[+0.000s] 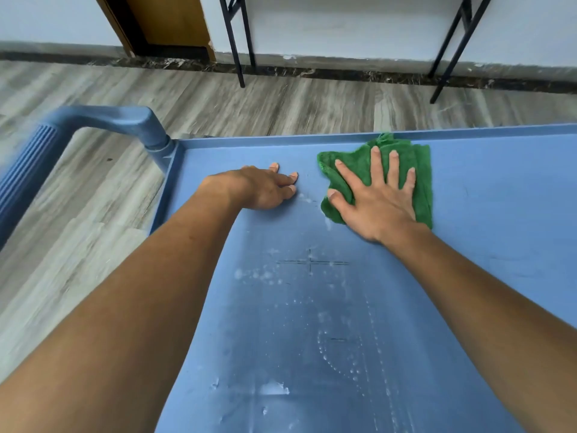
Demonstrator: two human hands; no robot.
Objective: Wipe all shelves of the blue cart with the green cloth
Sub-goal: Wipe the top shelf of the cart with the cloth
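Note:
The blue cart's top shelf (pixel 499 214) fills the lower right of the view, with white dusty smears and wet marks across its middle. A crumpled green cloth (pixel 352 160) lies near the shelf's far rim. My right hand (pixel 374 201) presses flat on the cloth with fingers spread. My left hand (pixel 265 189) rests on the bare shelf just left of the cloth, fingers curled loosely and holding nothing. The lower shelves are hidden under the top one.
The cart's blue handle (pixel 103 120) sticks out at the far left corner. Grey wood-look floor (pixel 93 198) lies to the left and beyond. Black metal table legs (pixel 237 42) stand by the white wall, next to a wooden door frame (pixel 168 23).

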